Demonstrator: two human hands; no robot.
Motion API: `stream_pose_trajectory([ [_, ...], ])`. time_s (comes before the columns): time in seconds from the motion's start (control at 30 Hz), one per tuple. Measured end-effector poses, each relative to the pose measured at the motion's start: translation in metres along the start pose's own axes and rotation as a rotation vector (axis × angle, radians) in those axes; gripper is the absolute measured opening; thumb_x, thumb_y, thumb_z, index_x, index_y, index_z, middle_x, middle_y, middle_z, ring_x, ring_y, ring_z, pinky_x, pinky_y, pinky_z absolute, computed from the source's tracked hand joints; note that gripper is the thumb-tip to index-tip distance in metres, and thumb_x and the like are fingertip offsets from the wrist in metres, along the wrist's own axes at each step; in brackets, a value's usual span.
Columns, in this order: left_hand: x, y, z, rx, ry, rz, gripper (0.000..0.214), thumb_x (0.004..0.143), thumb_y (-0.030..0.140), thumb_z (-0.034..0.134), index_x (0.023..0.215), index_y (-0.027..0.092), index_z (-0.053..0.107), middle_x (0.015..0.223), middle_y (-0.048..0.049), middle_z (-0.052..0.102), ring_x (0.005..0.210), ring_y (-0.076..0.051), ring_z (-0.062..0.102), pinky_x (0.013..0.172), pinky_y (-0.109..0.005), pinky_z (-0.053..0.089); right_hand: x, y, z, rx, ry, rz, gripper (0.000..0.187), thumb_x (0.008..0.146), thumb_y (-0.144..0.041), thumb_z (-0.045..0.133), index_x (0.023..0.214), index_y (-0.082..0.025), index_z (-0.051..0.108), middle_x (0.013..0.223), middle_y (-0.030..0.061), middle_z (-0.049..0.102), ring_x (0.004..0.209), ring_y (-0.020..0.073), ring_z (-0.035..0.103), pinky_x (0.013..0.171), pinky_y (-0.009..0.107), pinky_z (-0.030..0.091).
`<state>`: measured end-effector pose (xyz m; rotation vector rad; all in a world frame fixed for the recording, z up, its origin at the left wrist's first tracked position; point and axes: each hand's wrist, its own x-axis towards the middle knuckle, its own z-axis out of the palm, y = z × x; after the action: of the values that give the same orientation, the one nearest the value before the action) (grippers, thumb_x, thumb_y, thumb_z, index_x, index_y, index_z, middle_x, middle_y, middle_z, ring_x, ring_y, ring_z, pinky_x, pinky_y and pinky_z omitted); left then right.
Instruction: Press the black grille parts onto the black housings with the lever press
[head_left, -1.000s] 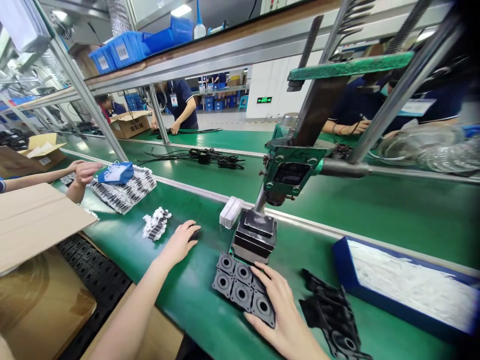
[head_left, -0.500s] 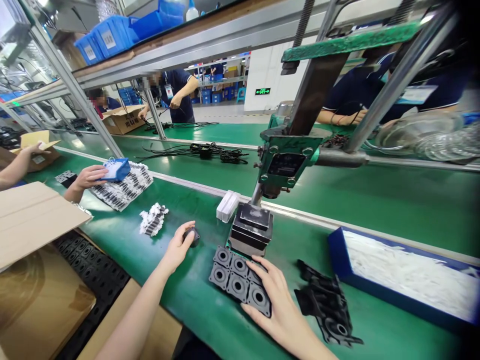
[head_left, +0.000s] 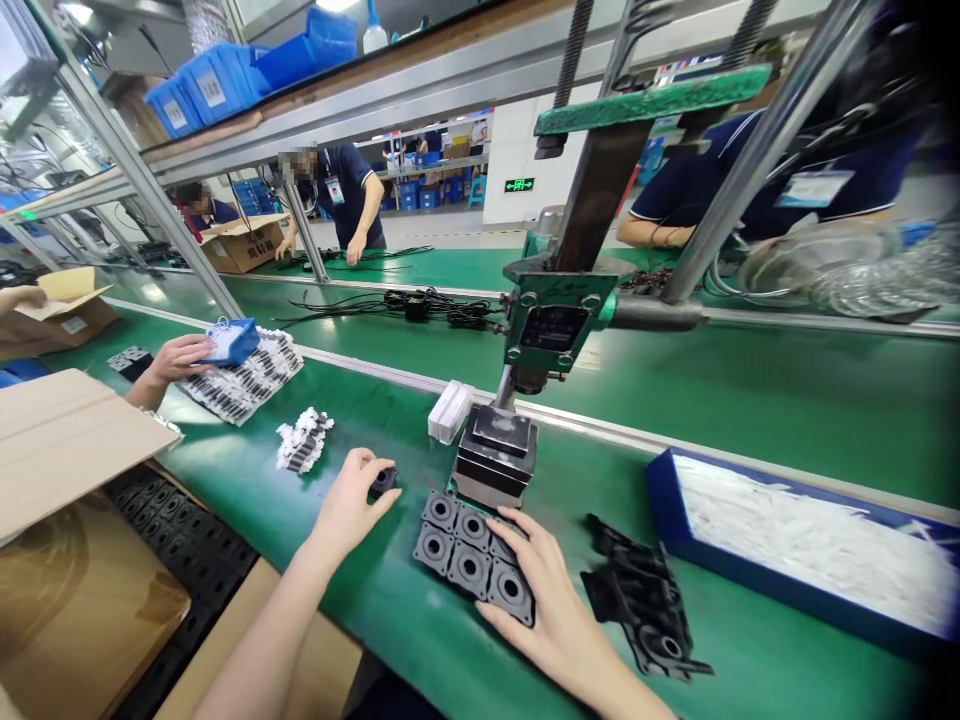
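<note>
My left hand is at a single black square part with a raised round centre, lying on the green bench. Its thumb and fingers are spread to either side of this piece. My right hand clasps the right end of a block of black square parts, set in two rows, each with a round hole. The thumb presses along the near edge and the fingers reach over the far row, covering part of it. Just behind the block stands a press with a dark rectangular head.
Black plastic pieces lie right of my right hand, before a blue tray of white strips. White parts and a small clear box are further back. At left, a carton holds more black parts. A co-worker's hand grips a blue bin.
My left thumb has come off the top of the single black part and spread towards me. My right hand stays on the block. The view has shifted slightly.
</note>
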<state>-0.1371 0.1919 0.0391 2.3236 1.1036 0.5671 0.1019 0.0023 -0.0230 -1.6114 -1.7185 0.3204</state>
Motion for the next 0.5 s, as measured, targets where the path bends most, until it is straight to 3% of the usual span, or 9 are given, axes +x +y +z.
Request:
stream_pose_trajectory([
  [0.13, 0.005, 0.008, -0.005, -0.140, -0.199, 0.091, 0.054, 0.088, 0.017, 0.062, 0.140, 0.031, 0.051, 0.136, -0.0041, 0.060, 0.128, -0.022, 0.056, 0.113, -0.042, 0.043, -0.001, 0.001, 0.002, 0.005, 0.005, 0.005, 0.071, 0.089, -0.052, 0.063, 0.149, -0.032, 0.031, 0.150, 0.0136, 0.033, 0.140, 0.0355, 0.038, 0.109, 0.057, 0.044],
  [0.23, 0.011, 0.016, -0.006, -0.189, -0.347, 0.128, 0.057, 0.087, 0.014, 0.064, 0.140, 0.031, 0.052, 0.142, -0.0039, 0.059, 0.132, -0.023, 0.054, 0.115, -0.043, 0.042, -0.002, 0.002, 0.002, 0.001, 0.005, 0.002, 0.071, 0.089, -0.052, 0.063, 0.149, -0.032, 0.030, 0.150, 0.0138, 0.033, 0.140, 0.0355, 0.038, 0.109, 0.057, 0.044],
  [0.4, 0.008, 0.032, -0.004, -0.134, -0.367, 0.143, 0.063, 0.084, 0.004, 0.061, 0.141, 0.031, 0.052, 0.153, -0.0041, 0.048, 0.147, -0.024, 0.037, 0.122, -0.049, 0.030, -0.001, 0.002, 0.002, -0.024, 0.031, -0.024, 0.068, 0.090, -0.053, 0.062, 0.147, -0.032, 0.031, 0.149, 0.0139, 0.034, 0.138, 0.0352, 0.041, 0.108, 0.057, 0.045],
  [0.5, -0.022, 0.050, -0.027, -0.092, -0.326, 0.164, 0.064, 0.088, 0.006, 0.061, 0.146, 0.030, 0.046, 0.158, -0.0051, 0.041, 0.150, -0.024, 0.030, 0.123, -0.050, 0.028, -0.003, 0.007, 0.003, -0.043, 0.078, -0.083, 0.064, 0.091, -0.052, 0.060, 0.145, -0.029, 0.034, 0.146, 0.0155, 0.038, 0.132, 0.0370, 0.046, 0.102, 0.058, 0.049],
])
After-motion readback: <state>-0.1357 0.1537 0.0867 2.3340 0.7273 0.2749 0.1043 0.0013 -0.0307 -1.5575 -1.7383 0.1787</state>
